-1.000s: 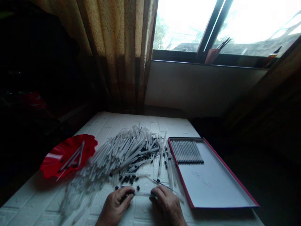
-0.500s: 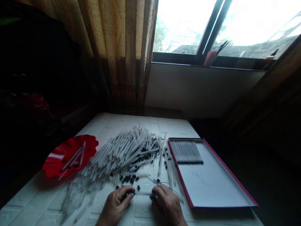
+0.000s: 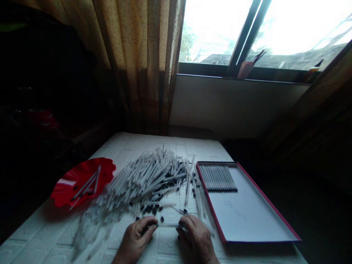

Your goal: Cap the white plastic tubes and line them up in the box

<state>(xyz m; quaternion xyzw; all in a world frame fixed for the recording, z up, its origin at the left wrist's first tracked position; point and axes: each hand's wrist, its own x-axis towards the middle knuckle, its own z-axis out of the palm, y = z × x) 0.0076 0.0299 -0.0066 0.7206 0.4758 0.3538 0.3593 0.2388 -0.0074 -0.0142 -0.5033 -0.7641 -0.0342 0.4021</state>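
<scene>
A heap of thin white tubes [image 3: 145,181] blocked the way ahead. A flat red-rimmed tray [image 3: 212,211] stood just beyond the right hand [image 3: 195,237].

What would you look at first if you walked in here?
The big heap of thin clear tubes on the white table catches the eye first, with small black caps scattered at its near edge. A bright red plate sits to its left, and a red-edged tray with a neat row of tubes lies to its right. At the front, the left hand and right hand hold one tube between them.
</scene>
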